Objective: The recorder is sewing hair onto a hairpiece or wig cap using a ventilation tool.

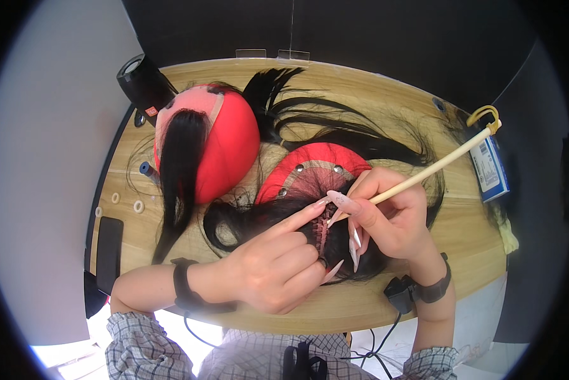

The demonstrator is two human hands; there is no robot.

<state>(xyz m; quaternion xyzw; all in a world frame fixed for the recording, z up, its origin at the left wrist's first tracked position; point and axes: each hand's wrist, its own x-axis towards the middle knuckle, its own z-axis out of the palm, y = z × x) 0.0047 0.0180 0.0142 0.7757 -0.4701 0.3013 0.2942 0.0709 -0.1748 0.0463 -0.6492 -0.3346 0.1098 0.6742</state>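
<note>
In front of me lies a red wig head point(319, 154) with a mesh cap, pins along its edge and long black hair point(367, 269). My right hand point(392, 215) is closed around a pale-handled wig ventilating needle point(430, 170), which slants up to the right with a yellow band at its far end. Its working tip is too small to make out beside the braid-like row point(321, 235) on the cap. My left hand point(272, 269) stretches its index finger to that spot, the other fingers curled over black hair. Both hands' fingertips nearly meet there.
A second red wig head point(234, 145) with a hanging black hair bundle stands at the back left, beside a black cylindrical speaker point(142, 82). A dark flat phone-like object point(109, 253) and small pale rings point(139, 206) lie at left. A blue-white box point(488, 168) sits at right.
</note>
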